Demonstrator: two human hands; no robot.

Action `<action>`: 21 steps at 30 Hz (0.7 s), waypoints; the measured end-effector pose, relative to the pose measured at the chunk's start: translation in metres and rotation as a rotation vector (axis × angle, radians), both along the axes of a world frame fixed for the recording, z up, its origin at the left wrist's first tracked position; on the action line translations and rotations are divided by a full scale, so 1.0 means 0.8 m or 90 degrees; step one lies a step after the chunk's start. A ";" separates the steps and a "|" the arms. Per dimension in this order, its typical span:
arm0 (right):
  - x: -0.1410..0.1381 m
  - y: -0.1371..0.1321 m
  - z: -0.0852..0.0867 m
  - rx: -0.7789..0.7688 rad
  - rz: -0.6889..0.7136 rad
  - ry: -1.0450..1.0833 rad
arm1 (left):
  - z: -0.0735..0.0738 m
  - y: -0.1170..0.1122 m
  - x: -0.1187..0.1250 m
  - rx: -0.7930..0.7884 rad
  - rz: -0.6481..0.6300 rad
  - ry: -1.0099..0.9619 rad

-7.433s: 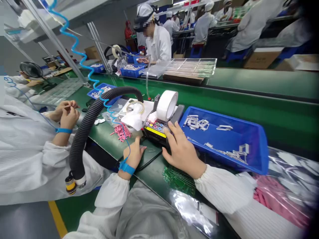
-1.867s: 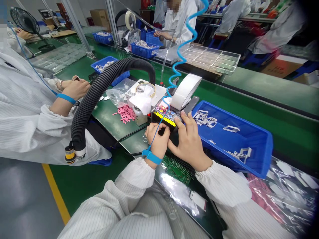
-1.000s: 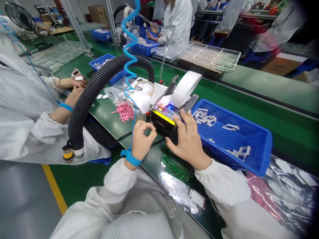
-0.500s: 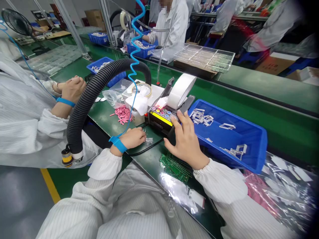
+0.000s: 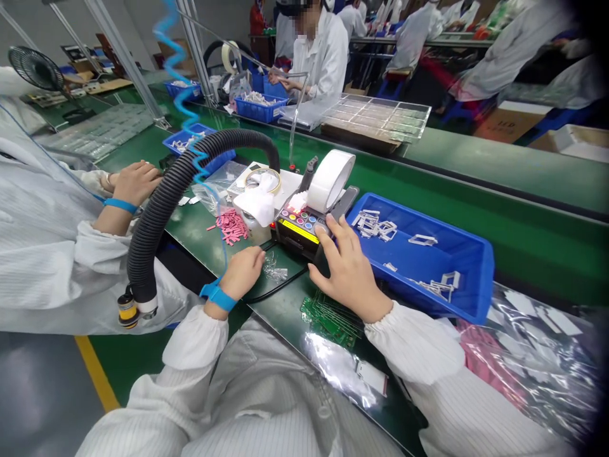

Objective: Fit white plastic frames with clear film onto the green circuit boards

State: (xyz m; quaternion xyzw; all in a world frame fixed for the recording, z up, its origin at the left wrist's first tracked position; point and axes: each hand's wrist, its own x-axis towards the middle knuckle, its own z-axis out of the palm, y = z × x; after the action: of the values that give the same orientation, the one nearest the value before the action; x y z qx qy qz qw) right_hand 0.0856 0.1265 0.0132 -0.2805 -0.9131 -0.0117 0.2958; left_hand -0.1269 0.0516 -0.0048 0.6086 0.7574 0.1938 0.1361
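Note:
My left hand (image 5: pixel 242 273) rests on the green bench mat with its fingers loosely curled, holding nothing. Just to its right lies a small clear plastic scrap (image 5: pixel 275 273). My right hand (image 5: pixel 346 270) spreads over the front corner of a black tape dispenser (image 5: pixel 295 235), with fingertips near its coloured keypad. A white tape roll (image 5: pixel 332 181) stands on top of the dispenser. A blue tray (image 5: pixel 469 254) of white metal frames sits beyond my right hand. Under that wrist lies a green circuit board strip (image 5: pixel 330 320). Pink small strips (image 5: pixel 228 226) are heaped left of the dispenser.
A black corrugated hose (image 5: pixel 164 197) arcs across the bench between me and a co-worker's hands (image 5: pixel 137 183) at left. Behind the dispenser are a white cloth (image 5: pixel 257 207) and a clear bag (image 5: pixel 209 197). A shiny plastic bag (image 5: pixel 537 355) lies at lower right.
My left hand has drawn back leftward from the dispenser, and the clear scrap now lies on the mat beside it. The whole view has tilted slightly; my right hand stays on the dispenser.

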 end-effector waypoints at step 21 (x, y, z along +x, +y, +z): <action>0.065 -0.033 0.052 -0.266 0.028 0.172 | 0.004 -0.064 0.175 0.070 -0.489 -0.106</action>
State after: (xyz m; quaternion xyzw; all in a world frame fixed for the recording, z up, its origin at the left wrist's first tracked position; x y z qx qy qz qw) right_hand 0.1377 0.0998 0.0549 -0.3148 -0.8536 0.2211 0.3511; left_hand 0.0132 0.0006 -0.0012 0.8362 0.4492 0.2177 0.2270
